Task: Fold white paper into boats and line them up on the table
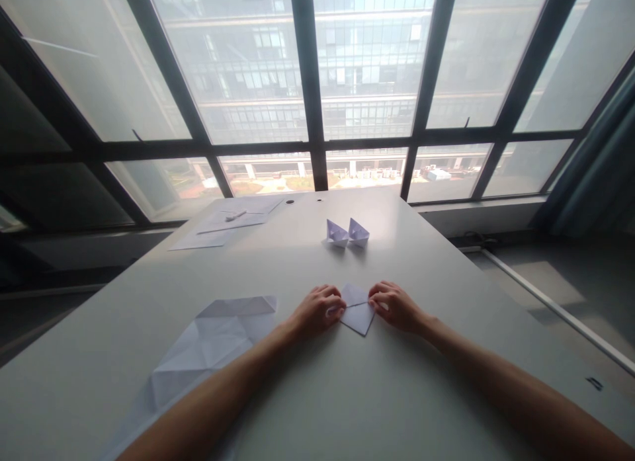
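Note:
A small piece of folded white paper (359, 321) lies on the table between my hands, with one corner pointing toward me and another away. My left hand (318, 309) pinches its left corner, fingers curled. At the right corner, my right hand (395, 306) grips the paper between thumb and fingers. A crease or folded edge runs across its middle. Beyond it stand two folded paper boats (337, 234), side by side, each with a raised point. To the left, partly behind my left forearm, rests a large creased sheet of paper (208, 342).
The white table (426, 395) reaches to the windows (367, 64). Flat paper sheets (208, 237) lie at the far left, with a small white object (235, 216) on top. Round holes (290, 202) sit near the far edge. A dark curtain (590, 150) hangs at right.

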`<action>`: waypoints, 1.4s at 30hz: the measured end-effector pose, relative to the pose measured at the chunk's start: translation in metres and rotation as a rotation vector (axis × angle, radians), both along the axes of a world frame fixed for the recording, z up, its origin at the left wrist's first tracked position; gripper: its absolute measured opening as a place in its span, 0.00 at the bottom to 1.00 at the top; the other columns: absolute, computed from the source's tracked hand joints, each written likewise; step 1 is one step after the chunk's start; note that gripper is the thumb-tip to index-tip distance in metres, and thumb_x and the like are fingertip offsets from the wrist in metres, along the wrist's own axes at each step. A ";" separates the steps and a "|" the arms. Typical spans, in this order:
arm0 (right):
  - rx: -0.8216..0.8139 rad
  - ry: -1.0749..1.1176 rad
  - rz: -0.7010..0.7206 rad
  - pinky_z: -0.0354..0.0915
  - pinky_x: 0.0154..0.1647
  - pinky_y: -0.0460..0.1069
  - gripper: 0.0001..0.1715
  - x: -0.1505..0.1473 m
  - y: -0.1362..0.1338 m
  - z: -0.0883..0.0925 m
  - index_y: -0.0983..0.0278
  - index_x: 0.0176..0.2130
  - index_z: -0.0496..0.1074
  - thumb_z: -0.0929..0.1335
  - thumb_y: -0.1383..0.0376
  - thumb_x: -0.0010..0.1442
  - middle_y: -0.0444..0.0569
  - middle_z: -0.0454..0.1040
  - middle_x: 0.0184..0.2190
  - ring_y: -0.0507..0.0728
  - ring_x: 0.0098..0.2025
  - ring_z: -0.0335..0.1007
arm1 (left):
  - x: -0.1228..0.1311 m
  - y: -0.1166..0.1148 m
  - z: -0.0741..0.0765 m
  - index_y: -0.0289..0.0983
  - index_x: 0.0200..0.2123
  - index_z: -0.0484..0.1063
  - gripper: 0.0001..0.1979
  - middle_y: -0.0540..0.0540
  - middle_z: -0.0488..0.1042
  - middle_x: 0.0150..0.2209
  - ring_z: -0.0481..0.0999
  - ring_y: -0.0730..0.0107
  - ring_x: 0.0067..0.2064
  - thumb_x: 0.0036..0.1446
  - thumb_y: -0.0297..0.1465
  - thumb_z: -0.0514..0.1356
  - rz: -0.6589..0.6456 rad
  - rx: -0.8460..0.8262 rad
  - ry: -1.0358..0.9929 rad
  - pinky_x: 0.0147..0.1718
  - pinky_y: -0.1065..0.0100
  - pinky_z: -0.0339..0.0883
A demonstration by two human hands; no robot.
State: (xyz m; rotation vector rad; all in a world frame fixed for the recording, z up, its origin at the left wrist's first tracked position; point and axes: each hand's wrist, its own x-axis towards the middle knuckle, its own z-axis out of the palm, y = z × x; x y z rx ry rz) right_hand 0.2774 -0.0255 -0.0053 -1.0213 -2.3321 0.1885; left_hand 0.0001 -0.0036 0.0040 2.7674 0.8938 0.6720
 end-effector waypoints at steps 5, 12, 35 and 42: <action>0.002 -0.003 0.000 0.66 0.48 0.55 0.11 0.000 0.000 0.001 0.62 0.35 0.78 0.66 0.69 0.66 0.51 0.78 0.39 0.58 0.41 0.73 | -0.001 -0.001 0.000 0.43 0.47 0.79 0.12 0.44 0.76 0.44 0.74 0.61 0.46 0.62 0.28 0.61 0.006 0.018 0.014 0.49 0.60 0.66; 0.003 -0.007 0.002 0.67 0.48 0.54 0.10 0.001 0.000 0.000 0.61 0.41 0.79 0.66 0.68 0.67 0.52 0.78 0.40 0.58 0.43 0.72 | -0.001 -0.006 0.008 0.47 0.50 0.78 0.16 0.45 0.74 0.46 0.73 0.61 0.47 0.60 0.27 0.62 -0.001 0.015 0.054 0.50 0.61 0.66; 0.005 -0.123 0.047 0.63 0.49 0.56 0.18 -0.001 -0.006 0.008 0.48 0.53 0.77 0.68 0.65 0.66 0.50 0.74 0.45 0.59 0.46 0.68 | 0.001 -0.007 0.007 0.55 0.58 0.73 0.17 0.45 0.71 0.48 0.69 0.59 0.50 0.67 0.39 0.59 -0.012 0.025 0.148 0.53 0.59 0.63; 0.016 -0.110 0.022 0.63 0.49 0.56 0.11 -0.001 -0.004 0.008 0.56 0.43 0.80 0.67 0.66 0.67 0.50 0.76 0.43 0.59 0.44 0.70 | 0.001 -0.003 0.007 0.47 0.46 0.80 0.11 0.45 0.76 0.44 0.73 0.61 0.46 0.68 0.34 0.58 -0.004 0.015 0.056 0.49 0.61 0.64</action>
